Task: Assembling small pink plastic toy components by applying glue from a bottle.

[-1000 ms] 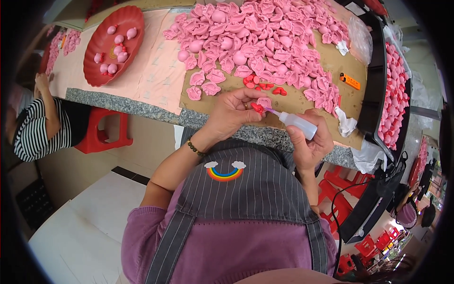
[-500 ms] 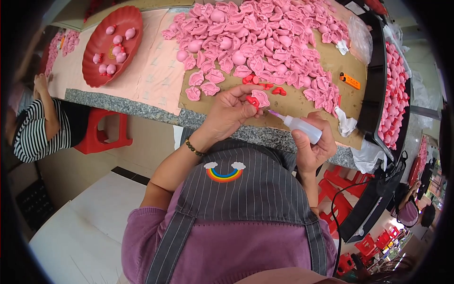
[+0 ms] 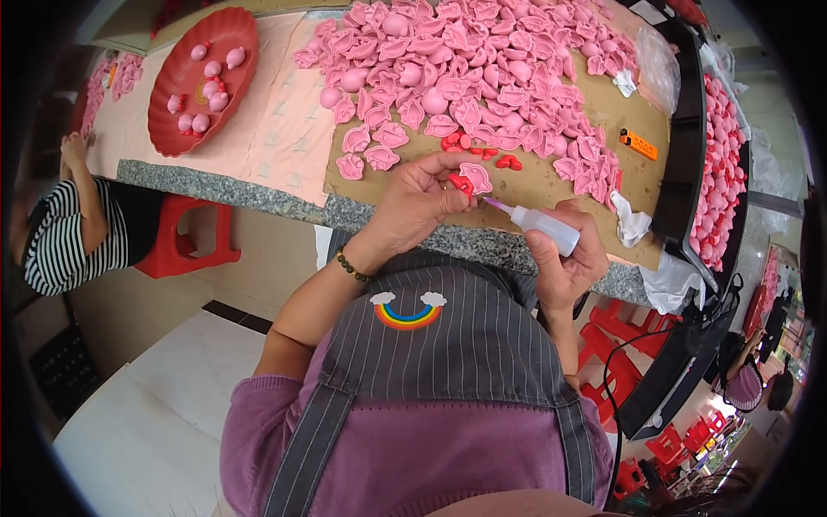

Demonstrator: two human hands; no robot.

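Between the thumb and fingers of my left hand [image 3: 419, 204] is a pink plastic shell piece [image 3: 475, 177], hollow side showing, with a small red piece [image 3: 462, 184] against it. My right hand [image 3: 568, 263] grips a translucent squeeze bottle [image 3: 551, 230] tilted toward my left hand. Its thin purple nozzle tip [image 3: 491, 202] points at the lower edge of the pink shell; whether it touches I cannot tell. Several small red pieces [image 3: 457, 140] lie on the table just beyond my hands. Past them spreads a large heap of pink shell pieces [image 3: 465, 73].
A red scalloped tray [image 3: 164, 129] with several pink-and-red pieces stands at the left. An orange utility knife [image 3: 638, 146] and crumpled tissue [image 3: 631, 221] lie at the right, before a black crate [image 3: 676, 172] of pink and red pieces. A person in striped clothing [image 3: 82, 228] sits left.
The squeeze bottle and my right hand have shifted slightly left, bringing the nozzle a little closer to the pink shell. My left hand keeps almost the same place.
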